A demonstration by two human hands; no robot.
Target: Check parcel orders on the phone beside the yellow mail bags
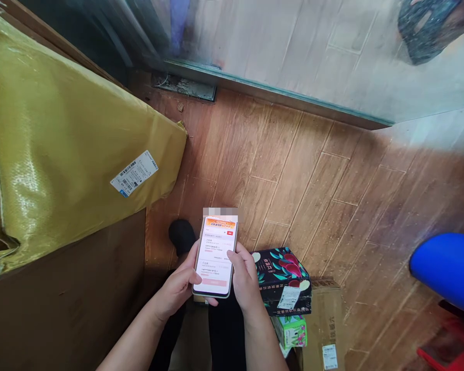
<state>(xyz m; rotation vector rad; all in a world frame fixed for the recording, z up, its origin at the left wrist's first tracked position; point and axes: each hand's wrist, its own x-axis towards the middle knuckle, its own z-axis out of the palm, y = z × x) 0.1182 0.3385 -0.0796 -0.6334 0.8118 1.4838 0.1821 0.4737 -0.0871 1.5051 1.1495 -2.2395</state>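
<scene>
A smartphone (215,257) with a lit screen is held upright between my two hands, low in the middle of the view. The screen shows an orange banner and lines of text too small to read. My left hand (180,286) wraps the phone's left edge, its thumb over the lower left of the screen. Along the right edge, my right hand (243,278) grips the phone, its thumb resting near the screen's right side. Some fingers are hidden behind the phone.
A large yellow wrapped package (73,134) with a label lies on a cardboard box (69,304) at left. A black fruit box (282,273), a green box (294,331) and a brown carton (325,319) are at right. Ahead stands a glass panel (278,90); a blue object (444,270) is far right.
</scene>
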